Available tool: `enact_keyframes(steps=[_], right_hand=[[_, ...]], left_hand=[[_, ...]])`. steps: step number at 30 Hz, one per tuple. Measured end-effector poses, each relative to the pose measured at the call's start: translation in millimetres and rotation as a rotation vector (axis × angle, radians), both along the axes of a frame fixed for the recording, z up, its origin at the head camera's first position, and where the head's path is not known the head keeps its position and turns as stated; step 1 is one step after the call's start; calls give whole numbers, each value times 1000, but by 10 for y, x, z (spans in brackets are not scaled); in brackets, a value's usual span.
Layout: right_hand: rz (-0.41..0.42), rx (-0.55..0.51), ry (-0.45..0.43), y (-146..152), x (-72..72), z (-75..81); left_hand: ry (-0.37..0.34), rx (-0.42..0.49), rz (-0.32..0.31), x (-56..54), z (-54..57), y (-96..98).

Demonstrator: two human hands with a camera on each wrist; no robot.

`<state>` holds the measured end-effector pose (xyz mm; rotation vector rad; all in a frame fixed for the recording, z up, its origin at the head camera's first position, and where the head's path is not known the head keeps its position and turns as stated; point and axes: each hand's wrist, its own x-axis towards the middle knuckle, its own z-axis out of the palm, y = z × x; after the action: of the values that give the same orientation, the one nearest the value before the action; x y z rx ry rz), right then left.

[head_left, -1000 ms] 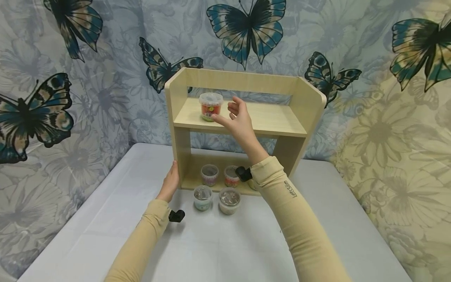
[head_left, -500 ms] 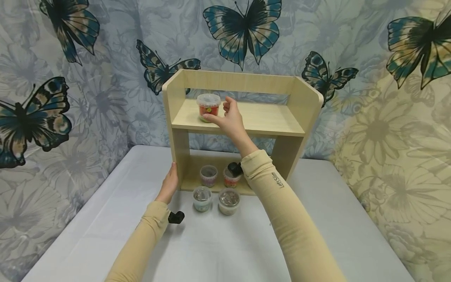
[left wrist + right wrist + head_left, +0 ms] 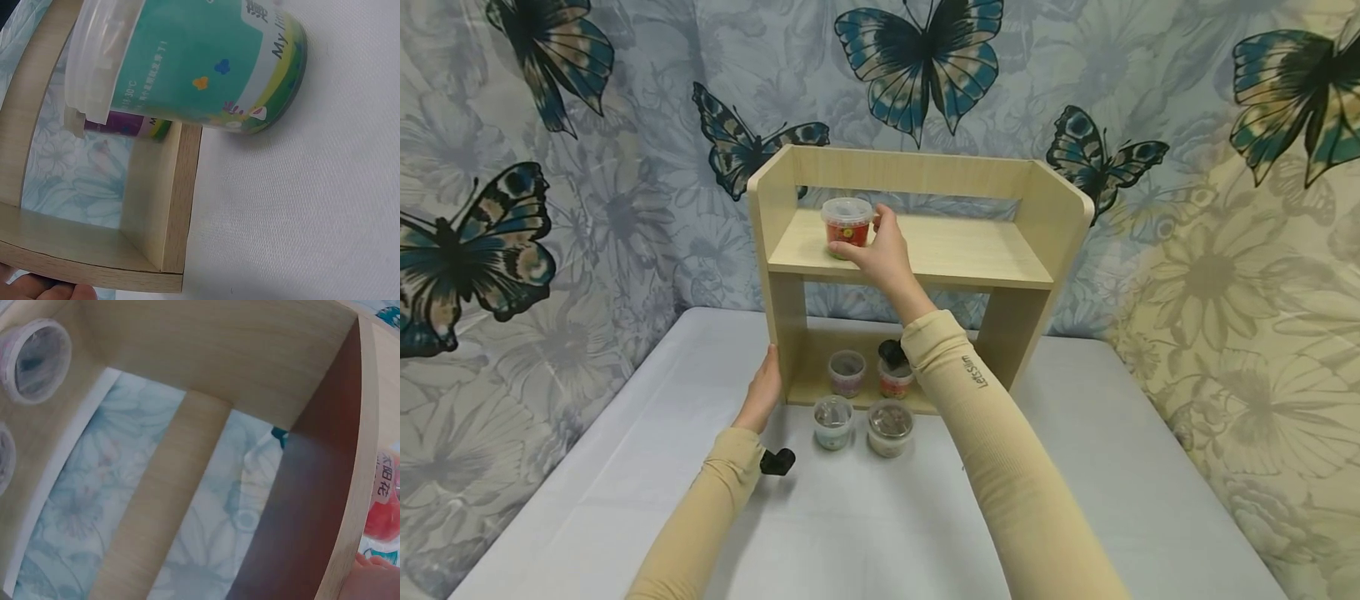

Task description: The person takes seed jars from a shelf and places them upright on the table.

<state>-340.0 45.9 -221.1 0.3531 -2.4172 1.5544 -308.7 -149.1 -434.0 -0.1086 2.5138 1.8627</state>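
Note:
On the left of the upper shelf stands a clear-lidded plastic tub with a red label (image 3: 847,229). My right hand (image 3: 880,254) holds it, thumb across its lower front and fingers at its right side. In the right wrist view, part of the red-labelled tub (image 3: 384,500) shows past the board's edge, with fingers (image 3: 374,575) close by. My left hand (image 3: 760,392) rests against the outer left side of the wooden shelf unit (image 3: 778,308). Its fingers (image 3: 59,290) show outside the panel in the left wrist view.
On the lower shelf are a purple tub (image 3: 847,375) and a red tub (image 3: 895,385), partly behind a wrist camera. A teal-green tub (image 3: 832,425) and a pale tub (image 3: 891,429) stand on the white table (image 3: 850,517) in front.
My right hand has moved left from beside the red-labelled tub and closed in on it. The left hand stays at the side panel.

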Motion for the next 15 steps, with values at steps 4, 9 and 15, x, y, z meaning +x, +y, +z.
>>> enact_keyframes(steps=[4,9,15], right_hand=[[-16,30,-1,-18,-14,15],[-27,77,-44,-52,-26,36],[-53,119,-54,-82,-46,33]], left_hand=[[-3,4,-7,3,16,0],[-8,2,-6,4,19,3],[-8,6,-10,15,6,-6]])
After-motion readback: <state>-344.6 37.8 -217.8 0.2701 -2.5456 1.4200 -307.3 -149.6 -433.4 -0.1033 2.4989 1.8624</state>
